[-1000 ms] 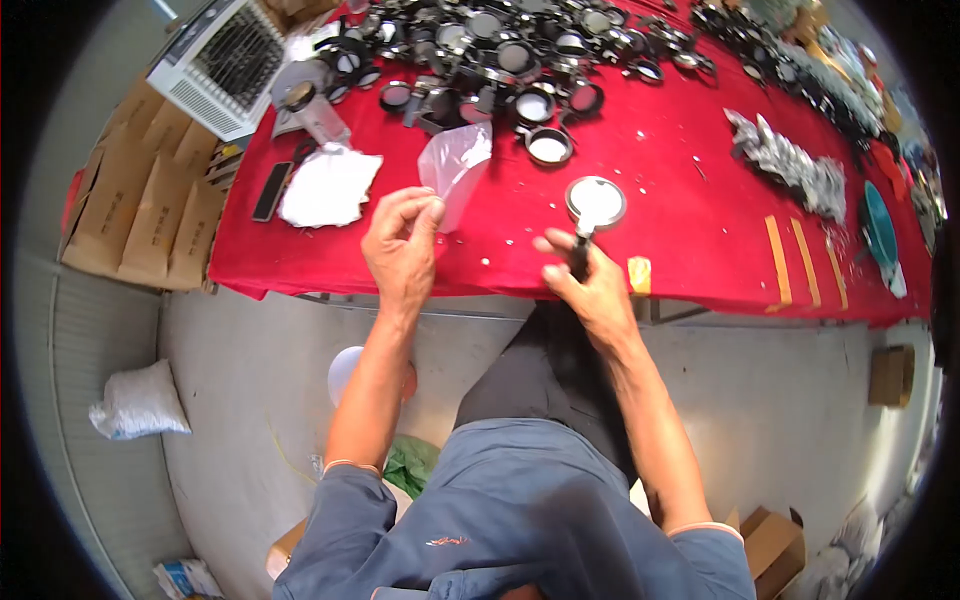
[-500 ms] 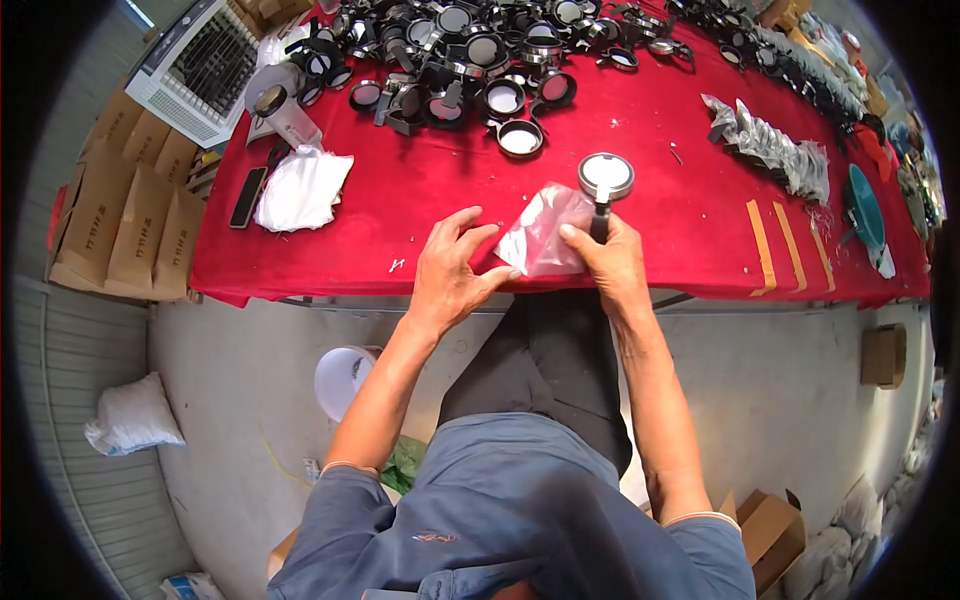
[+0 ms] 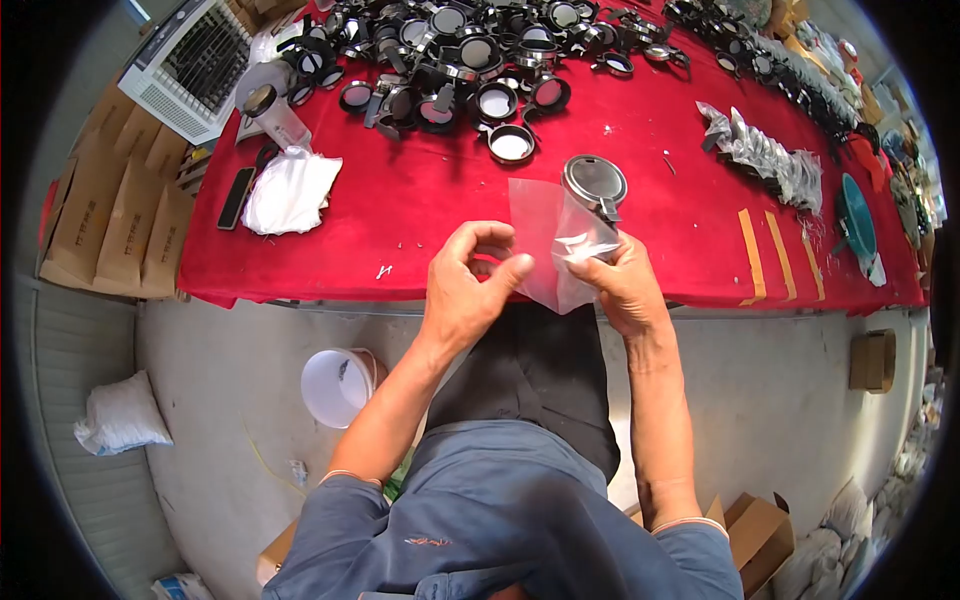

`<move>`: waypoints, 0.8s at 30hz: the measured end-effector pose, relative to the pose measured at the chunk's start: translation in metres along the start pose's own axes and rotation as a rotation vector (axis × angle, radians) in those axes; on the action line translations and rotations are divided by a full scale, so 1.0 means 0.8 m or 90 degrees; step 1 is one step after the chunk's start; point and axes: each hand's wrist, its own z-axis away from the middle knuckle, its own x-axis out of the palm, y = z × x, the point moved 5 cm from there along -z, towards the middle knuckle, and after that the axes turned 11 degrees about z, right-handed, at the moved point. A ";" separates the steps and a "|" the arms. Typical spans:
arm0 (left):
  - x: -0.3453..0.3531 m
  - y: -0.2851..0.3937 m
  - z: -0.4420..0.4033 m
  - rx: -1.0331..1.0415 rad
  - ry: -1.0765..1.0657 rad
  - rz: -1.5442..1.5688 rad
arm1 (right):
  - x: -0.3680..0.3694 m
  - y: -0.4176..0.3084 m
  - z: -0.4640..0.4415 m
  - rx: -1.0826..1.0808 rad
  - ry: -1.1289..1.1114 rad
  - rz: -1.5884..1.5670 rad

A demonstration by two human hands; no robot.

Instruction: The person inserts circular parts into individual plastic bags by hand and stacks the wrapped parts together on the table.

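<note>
My right hand [image 3: 630, 285] grips a clear plastic bag [image 3: 545, 235] under the thumb, along with the handle end of a round metal-rimmed lid [image 3: 595, 182]. The lid's disc points away from me above the red cloth, and its lower part is partly behind the bag and fingers. My left hand [image 3: 472, 282] is at the bag's left edge, its fingers curled and the thumb apart from them. The thumb tip overlaps the bag; whether it touches is unclear.
A heap of similar lids [image 3: 470, 55] covers the back of the red-covered table [image 3: 420, 200]. White bags [image 3: 292, 190], a phone [image 3: 235, 198] and a jar [image 3: 278, 118] lie left. Wrapped pieces [image 3: 765, 155], yellow strips [image 3: 752, 255] and a green basin [image 3: 856, 220] are right.
The lid has turned from a bright white face to a grey, see-through one. The bag now hangs more upright and spread out, and the left fingers have curled in towards its edge.
</note>
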 end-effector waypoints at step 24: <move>0.025 0.032 0.003 0.110 0.035 -0.207 | 0.012 -0.004 0.023 -0.111 0.345 0.403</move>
